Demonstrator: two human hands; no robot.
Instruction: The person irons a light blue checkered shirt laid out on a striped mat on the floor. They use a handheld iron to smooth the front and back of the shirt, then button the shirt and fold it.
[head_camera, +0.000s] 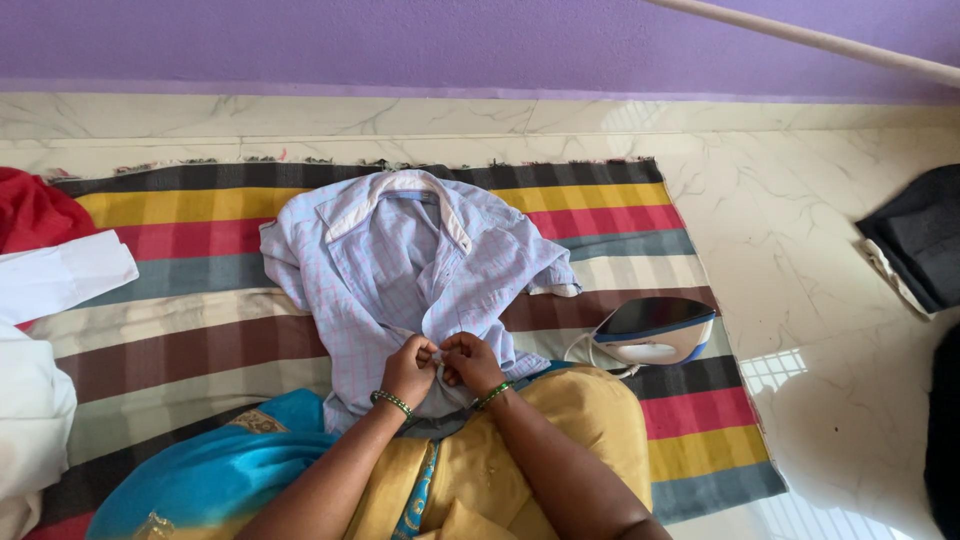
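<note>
shirt (400, 270) on rug (180, 330) | iron (655, 332) right of shirt

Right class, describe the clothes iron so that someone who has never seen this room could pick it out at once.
Start with the striped mat spread on the marble floor. Go to its right side, just right of the pale checked shirt that both hands pinch near its lower front. The iron lies there: the only hard, glossy thing among soft cloth, dark on top and white beneath.

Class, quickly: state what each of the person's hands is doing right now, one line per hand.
Left hand: closed, pinching the front edge of the checked shirt.
Right hand: closed, pinching the same shirt edge beside it.
</note>
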